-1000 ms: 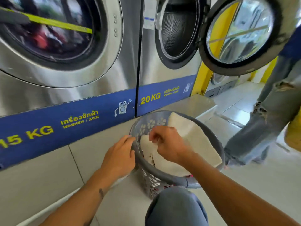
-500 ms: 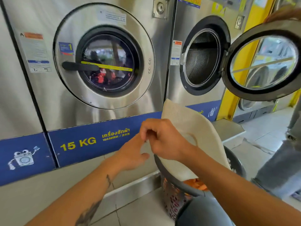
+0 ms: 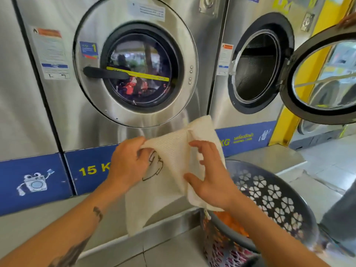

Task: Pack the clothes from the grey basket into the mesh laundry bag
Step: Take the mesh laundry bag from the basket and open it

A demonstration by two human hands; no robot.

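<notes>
Gripping the upper left edge of a cream-white mesh laundry bag (image 3: 169, 170), the left hand (image 3: 128, 162) sits at the centre of the frame with its fingers curled closed on the fabric and its tattooed forearm running in from the lower left corner. The right hand (image 3: 210, 178) lies just right of centre, fingers spread and loose, palm against a vertical fold of the bag; it is not clamped on the cloth, and its forearm enters from the lower right. The bag hangs lifted in front of the machines, its lower end trailing toward the tiled step, and a black line drawing shows on its face beside the left hand.

The grey perforated plastic basket (image 3: 273, 195) with flower-shaped holes stands at the lower right of the frame, below the right wrist, with orange clothes (image 3: 231, 222) inside.

Behind the hands, a stainless steel washing machine with its round door closed (image 3: 134, 60) fills the upper centre; coloured laundry shows through the glass under a yellow strip. The blue band beneath it reads "15 K", the rest hidden by the hand. To the upper right, a second steel washing machine (image 3: 256, 66) has its door (image 3: 323, 78) swung open, and its blue band shows "KG". A cartoon washer mascot (image 3: 34, 183) is printed at the left edge. The smaller stickers are too blurred to read.
</notes>
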